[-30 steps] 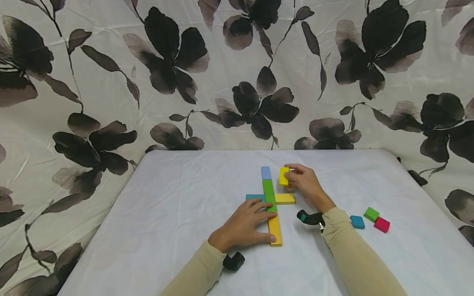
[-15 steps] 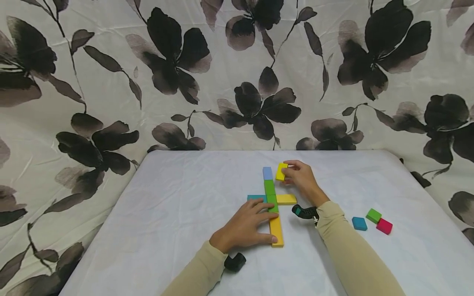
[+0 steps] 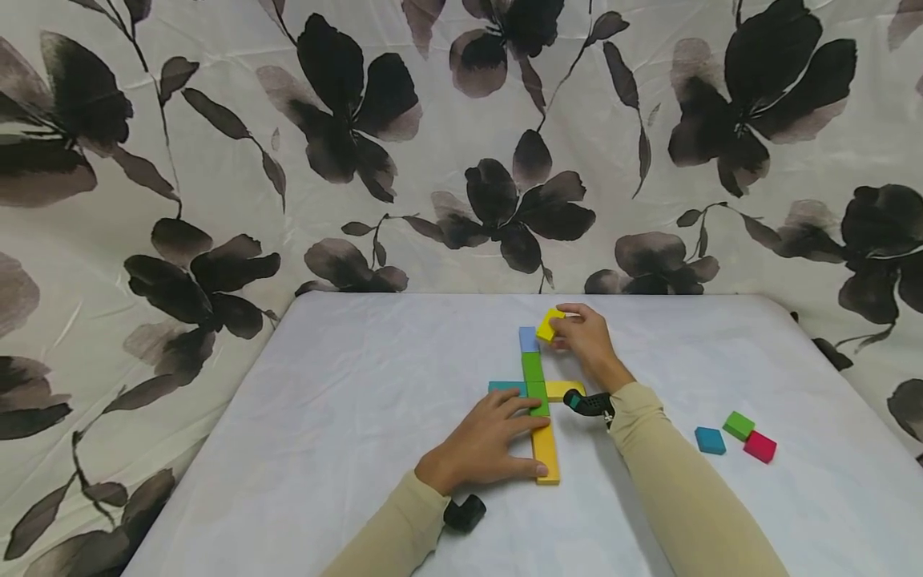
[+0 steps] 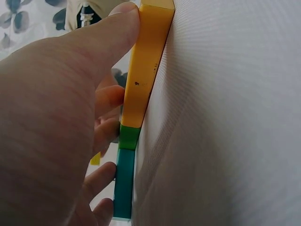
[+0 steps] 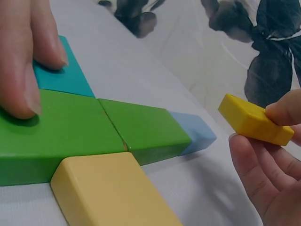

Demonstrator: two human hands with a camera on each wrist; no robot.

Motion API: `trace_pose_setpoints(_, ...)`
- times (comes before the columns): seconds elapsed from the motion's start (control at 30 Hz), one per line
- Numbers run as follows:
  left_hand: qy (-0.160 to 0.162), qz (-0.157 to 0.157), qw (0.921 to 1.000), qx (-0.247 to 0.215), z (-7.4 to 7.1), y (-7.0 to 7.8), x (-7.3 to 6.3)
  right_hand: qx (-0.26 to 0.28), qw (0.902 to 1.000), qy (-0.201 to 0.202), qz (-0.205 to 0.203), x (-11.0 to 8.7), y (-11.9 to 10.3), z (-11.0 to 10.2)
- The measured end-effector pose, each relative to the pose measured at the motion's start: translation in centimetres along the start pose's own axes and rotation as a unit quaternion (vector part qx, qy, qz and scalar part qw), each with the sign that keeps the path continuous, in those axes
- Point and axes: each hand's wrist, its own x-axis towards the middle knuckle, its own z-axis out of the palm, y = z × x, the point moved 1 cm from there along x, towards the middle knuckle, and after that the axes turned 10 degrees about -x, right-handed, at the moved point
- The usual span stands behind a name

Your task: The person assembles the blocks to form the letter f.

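Wooden blocks lie flat in a cross: a light blue block [image 3: 529,340] at the far end, two green blocks [image 5: 150,123] in line, an orange block [image 3: 546,453] nearest, a teal block [image 3: 505,387] to the left and a pale yellow block [image 3: 562,390] to the right. My left hand [image 3: 483,443] rests over this row, fingers spread, thumb on the orange block, fingertips on the green and teal ones. Between thumb and fingers, my right hand [image 3: 589,340] pinches a yellow block [image 5: 249,120]. It is tilted and held above the cloth, just right of the light blue block.
On the table's right side lie a loose blue block [image 3: 710,441], a green block [image 3: 739,425] and a red block [image 3: 760,447]. White cloth [image 3: 375,361] covers the table. A flower-patterned curtain [image 3: 425,152] hangs behind its far edge.
My right hand has moved the yellow block away from me and left toward the light blue block, turning it from upright to slanted. My left hand stays on the row.
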Motion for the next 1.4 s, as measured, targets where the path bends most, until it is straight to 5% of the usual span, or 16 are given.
trace_pose_setpoints(1.07, 0.010, 0.002, 0.9999, 0.000, -0.2, 0.1, 0.3, 0.029, 0.9990, 0.035, 0.001, 3.6, 0.4, 1.6)
trace_pose_setpoints(1.4, 0.010, 0.007, 0.9999, -0.008, -0.4, 0.4, 0.6, 0.024, 0.9968, 0.066, 0.039, 4.1, 1.0, 2.4)
